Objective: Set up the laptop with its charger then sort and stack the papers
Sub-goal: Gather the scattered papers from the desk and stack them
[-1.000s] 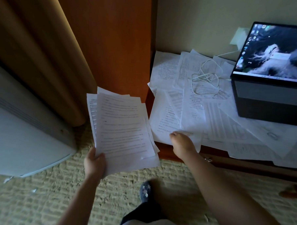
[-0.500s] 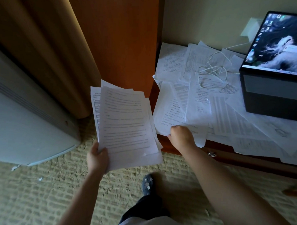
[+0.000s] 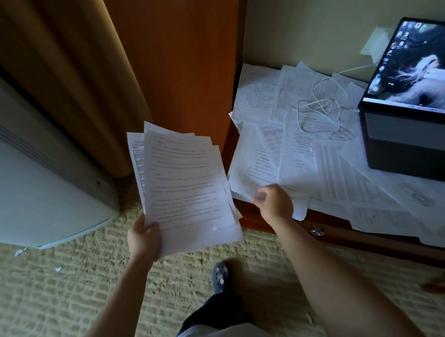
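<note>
Stack [image 3: 187,182] of printed sheets held over the carpet [image 3: 57,301], just left of the desk [image 3: 366,241]. Clamped at its lower left corner by the left hand [image 3: 144,237], thumb on top, fingers wrapped underneath. Sheets unevenly fanned, corners sticking out at top and right; lines of print on the top page, too small to read.

Right hand [image 3: 273,202] at the desk's front left edge, thumb and fingers pinched shut on the near edge of one sheet [image 3: 254,169] from the loose papers [image 3: 343,173]. Sheet lying partly over the desk edge. Papers spread across the desk in overlapping layers, printed text and tables, none legible.

Cable [image 3: 318,103], white, looped in a loose coil on the papers toward the desk's back; one strand running up to a white charger [image 3: 374,45] at the wall, another toward the laptop's left side.

Laptop [image 3: 413,100] open on the desk's right part, screen lit, desktop wallpaper and a column of icons down its left edge, labels unreadable. Resting on some of the papers.

Left of the desk: wooden panel [image 3: 170,51], curtain [image 3: 68,59], white appliance [image 3: 37,185]. Below the desk on the carpet, a dark shoe [image 3: 219,276].
</note>
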Demonstrator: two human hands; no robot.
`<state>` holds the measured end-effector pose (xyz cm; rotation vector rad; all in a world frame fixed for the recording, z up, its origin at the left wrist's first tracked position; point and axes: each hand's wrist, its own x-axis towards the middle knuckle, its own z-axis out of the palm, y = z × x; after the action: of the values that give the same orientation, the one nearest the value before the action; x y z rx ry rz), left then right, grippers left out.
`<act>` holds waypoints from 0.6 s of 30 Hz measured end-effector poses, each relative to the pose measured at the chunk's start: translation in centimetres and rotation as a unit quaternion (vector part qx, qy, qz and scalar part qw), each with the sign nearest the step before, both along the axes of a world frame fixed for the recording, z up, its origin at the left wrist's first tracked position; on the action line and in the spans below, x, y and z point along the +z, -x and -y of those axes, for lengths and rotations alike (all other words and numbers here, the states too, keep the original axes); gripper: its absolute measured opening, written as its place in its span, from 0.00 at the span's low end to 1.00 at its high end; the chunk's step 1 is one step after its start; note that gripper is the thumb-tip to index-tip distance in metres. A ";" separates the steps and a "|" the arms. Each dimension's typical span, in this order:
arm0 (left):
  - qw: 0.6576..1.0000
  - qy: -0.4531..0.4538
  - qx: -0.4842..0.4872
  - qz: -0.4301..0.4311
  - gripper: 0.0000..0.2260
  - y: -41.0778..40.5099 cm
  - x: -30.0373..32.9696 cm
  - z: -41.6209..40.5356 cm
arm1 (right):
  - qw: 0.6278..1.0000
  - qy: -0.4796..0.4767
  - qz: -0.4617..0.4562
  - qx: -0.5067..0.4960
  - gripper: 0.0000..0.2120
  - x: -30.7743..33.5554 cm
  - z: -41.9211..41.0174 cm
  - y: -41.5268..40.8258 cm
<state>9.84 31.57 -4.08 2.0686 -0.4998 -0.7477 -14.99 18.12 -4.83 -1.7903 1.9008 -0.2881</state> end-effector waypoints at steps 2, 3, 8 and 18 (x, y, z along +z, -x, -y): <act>1.000 -0.002 0.000 -0.002 0.11 -0.2 0.0 -0.1 | 0.999 -0.001 0.034 -0.013 0.12 -0.2 0.1 0.3; 1.000 -0.003 -0.003 -0.001 0.11 -0.2 0.0 -0.1 | 1.000 0.013 0.019 -0.012 0.13 -0.1 0.2 0.4; 1.000 0.004 0.000 -0.006 0.11 -0.5 -0.1 -0.4 | 0.988 0.055 -0.104 0.098 0.21 0.5 0.0 -1.5; 1.000 0.004 0.006 -0.015 0.12 -1.0 -0.1 0.0 | 0.926 0.058 -0.261 0.268 0.07 1.5 0.7 -3.6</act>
<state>10.87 31.54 -4.20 2.0489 -0.4725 -0.7673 -11.36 17.41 -3.31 -2.5688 1.6255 0.3107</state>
